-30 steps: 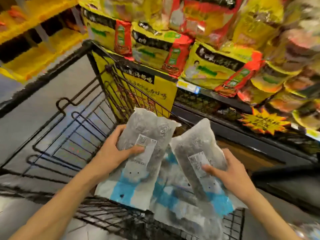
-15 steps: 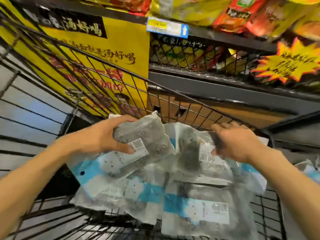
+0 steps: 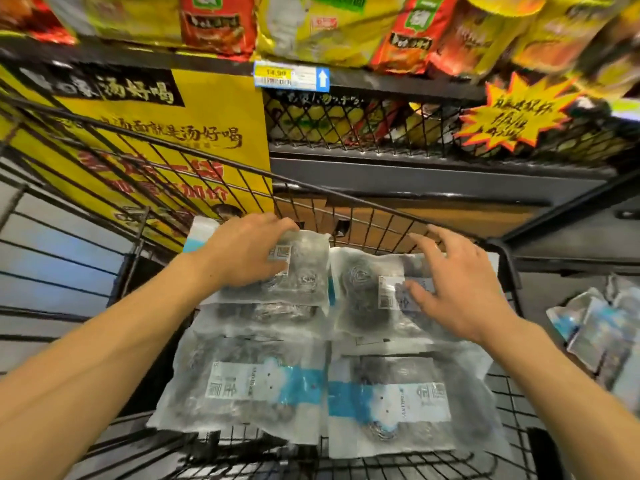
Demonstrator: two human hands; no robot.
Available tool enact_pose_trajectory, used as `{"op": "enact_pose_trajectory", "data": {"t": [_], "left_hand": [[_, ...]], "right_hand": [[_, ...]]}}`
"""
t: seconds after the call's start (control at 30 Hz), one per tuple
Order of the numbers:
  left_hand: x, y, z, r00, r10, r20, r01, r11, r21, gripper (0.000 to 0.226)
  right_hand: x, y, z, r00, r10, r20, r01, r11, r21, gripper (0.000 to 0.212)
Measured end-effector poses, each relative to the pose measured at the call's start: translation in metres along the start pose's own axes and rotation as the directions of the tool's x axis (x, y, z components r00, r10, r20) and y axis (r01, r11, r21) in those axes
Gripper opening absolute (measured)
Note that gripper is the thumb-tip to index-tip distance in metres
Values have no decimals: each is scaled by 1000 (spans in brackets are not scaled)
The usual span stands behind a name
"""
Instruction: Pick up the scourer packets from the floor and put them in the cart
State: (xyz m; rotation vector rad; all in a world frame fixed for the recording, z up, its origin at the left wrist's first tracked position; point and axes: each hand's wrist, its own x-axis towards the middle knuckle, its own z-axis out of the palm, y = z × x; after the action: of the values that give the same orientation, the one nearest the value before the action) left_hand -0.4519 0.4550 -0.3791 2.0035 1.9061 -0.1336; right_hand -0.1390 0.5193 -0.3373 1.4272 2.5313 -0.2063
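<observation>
Scourer packets [image 3: 374, 296] lie flat in the wire cart [image 3: 349, 216].
Left hand [image 3: 242, 252] presses one packet [image 3: 298, 268] down, fingers curled over its edge; right hand [image 3: 460, 289] hovers spread, holding nothing. More packets [image 3: 602, 334] wait outside, right.

A black wire cart [image 3: 221, 168] is seen from above, with clear scourer packets [image 3: 388, 403] laid flat in overlapping rows inside it. The left hand [image 3: 242, 252] is pressed on a packet [image 3: 301, 271] at the cart's far edge, thumb curled on its label. The right hand [image 3: 457, 289] is spread, fingers loose, over a neighbouring packet [image 3: 363, 292]. More packets [image 3: 599, 330] are seen outside the cart's right edge. Shelved snack bags [image 3: 311, 26] fill the top.
</observation>
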Motion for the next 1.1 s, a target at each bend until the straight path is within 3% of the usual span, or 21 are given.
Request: {"op": "enact_pose_trajectory", "data": {"t": [0.2, 0.5, 0.73, 0.83, 1.1], "left_hand": [[-58, 50, -73, 998, 20, -67, -20, 1000, -7, 65], [-99, 235, -202, 925, 298, -236, -261, 949, 175, 80], [-95, 420, -222, 842, 482, -244, -395, 858, 329, 87], [-86, 502, -218, 798, 548, -251, -448, 818, 360, 86], [-60, 705, -190, 682, 704, -201, -617, 700, 360, 85]], "right_hand": [[-60, 17, -82, 987, 101, -128, -95, 994, 53, 77], [-206, 65, -170, 950, 220, -222, -190, 970, 150, 83], [-346, 181, -190, 811, 476, -341, -407, 877, 255, 89], [-412, 240, -178, 759, 580, -297, -512, 812, 279, 89], [-562, 376, -142, 585, 790, -181, -741, 612, 278, 116]]}}
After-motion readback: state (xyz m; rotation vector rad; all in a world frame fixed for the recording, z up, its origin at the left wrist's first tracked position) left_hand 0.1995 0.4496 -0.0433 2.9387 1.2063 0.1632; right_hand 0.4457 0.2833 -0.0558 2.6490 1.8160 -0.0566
